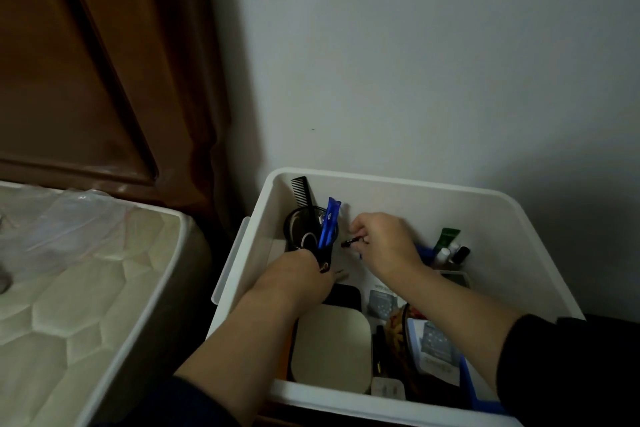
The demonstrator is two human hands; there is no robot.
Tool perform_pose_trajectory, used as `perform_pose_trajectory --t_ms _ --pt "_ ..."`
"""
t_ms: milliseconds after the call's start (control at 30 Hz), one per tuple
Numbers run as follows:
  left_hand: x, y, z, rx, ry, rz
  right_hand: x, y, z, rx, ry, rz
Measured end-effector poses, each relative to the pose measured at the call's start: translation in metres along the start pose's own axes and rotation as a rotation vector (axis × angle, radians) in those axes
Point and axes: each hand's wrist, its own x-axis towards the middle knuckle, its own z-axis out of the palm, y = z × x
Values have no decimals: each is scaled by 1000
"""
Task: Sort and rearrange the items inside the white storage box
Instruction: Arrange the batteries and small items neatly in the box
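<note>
Reaching into the white plastic storage box [398, 191] that sits against the pale wall [415, 45], both bare hands work near its far left corner. The left hand [298, 274], at about 9 o'clock within the box, grasps a bundle of long items: a blue plastic-wrapped stick [328, 222] and a dark handle below it, pointing up toward 12 o'clock. Just behind them stands a round black cup [298, 229] with a black plastic comb [303, 191] leaning out of it at 11 o'clock. The right hand [384, 243], near the box's centre, pinches a small black object [349, 242] between thumb and fingertips; what it is cannot be told. At 2 o'clock a green tube [449, 236] and small bottles [450, 251] stand together by the right wall. Toward 6 o'clock lies a cream rounded-square lid [330, 347], with printed packets [433, 340] to its right. Outside the box, at 9 o'clock, a quilted mattress [69, 288] lies below a brown wooden headboard [86, 62].
</note>
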Motion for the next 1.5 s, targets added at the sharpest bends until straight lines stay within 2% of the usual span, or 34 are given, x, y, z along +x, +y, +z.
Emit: perform_pose_trajectory --t_ms 200,300,400,533,667,833,933,1100,1500 --pt "-3 2 -1 17 -37 30 -2 -9 2 -328 58 -124" --pt "-4 4 0 6 -135 46 2 -18 2 -635 -59 -127" --pt "-4 4 2 -40 -242 47 4 -25 3 -795 -169 -172" --pt "-5 2 4 -95 -263 50 7 -26 4 -853 -188 -195" --pt "-5 1 3 -24 -245 65 5 -26 -1 -860 -167 -199" --pt "-5 3 1 -70 -283 24 -4 -22 -9 -761 -119 -255" --pt "-5 3 1 -67 -285 18 -19 -19 -18 -639 -220 -288" --pt "-5 2 1 -57 -286 25 -19 -27 -12 -760 -369 -288" --pt "-8 6 -1 -104 -304 -9 -5 -28 0 -870 -217 -166"
